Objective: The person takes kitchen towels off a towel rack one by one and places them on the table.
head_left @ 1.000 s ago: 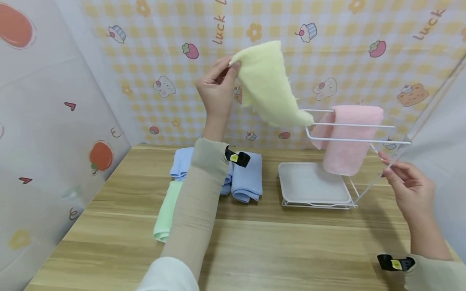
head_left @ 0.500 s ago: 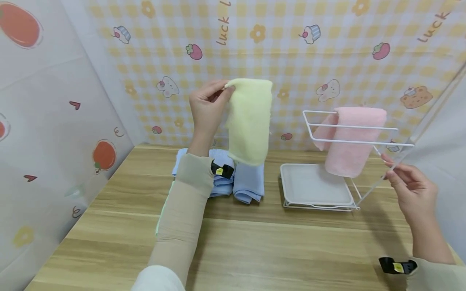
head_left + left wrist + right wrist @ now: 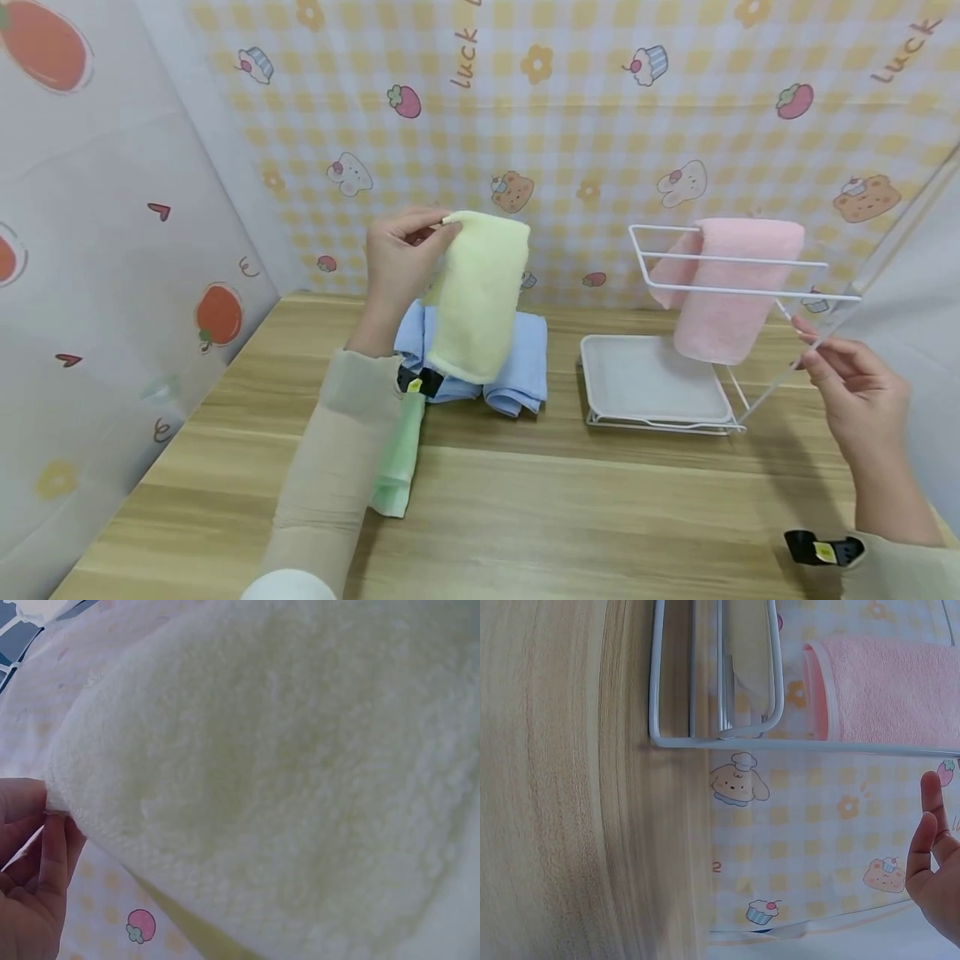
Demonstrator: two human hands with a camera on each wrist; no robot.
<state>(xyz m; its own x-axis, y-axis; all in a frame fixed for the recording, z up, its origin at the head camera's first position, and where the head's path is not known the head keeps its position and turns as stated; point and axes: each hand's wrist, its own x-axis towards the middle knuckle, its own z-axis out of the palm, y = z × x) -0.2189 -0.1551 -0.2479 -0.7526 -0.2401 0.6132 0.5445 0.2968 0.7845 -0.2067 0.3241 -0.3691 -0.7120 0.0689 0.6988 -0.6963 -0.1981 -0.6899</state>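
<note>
My left hand (image 3: 405, 258) pinches one corner of a yellow towel (image 3: 483, 292) between thumb and fingers. The towel hangs down in front of several folded blue towels (image 3: 525, 354) on the table and overlaps them in the head view. Its pale pile fills most of the left wrist view (image 3: 247, 772). At the right, my right hand (image 3: 858, 387) holds the slanted upright of a white wire rack (image 3: 772, 387) between thumb and fingers. A pink towel (image 3: 738, 292) is draped over the rack's upper bars. Beside my left forearm lies a green towel (image 3: 397, 467), partly hidden by the sleeve.
A light grey tray (image 3: 652, 379) sits on the rack's base, below the pink towel. The wooden table (image 3: 570, 508) meets a checked backdrop (image 3: 600, 142) at the back. A white printed sheet (image 3: 112, 275) stands along the left.
My left hand has carried the yellow towel away from the rack, leftward and down, and the towel now hangs straighter. My right hand has stayed at the rack.
</note>
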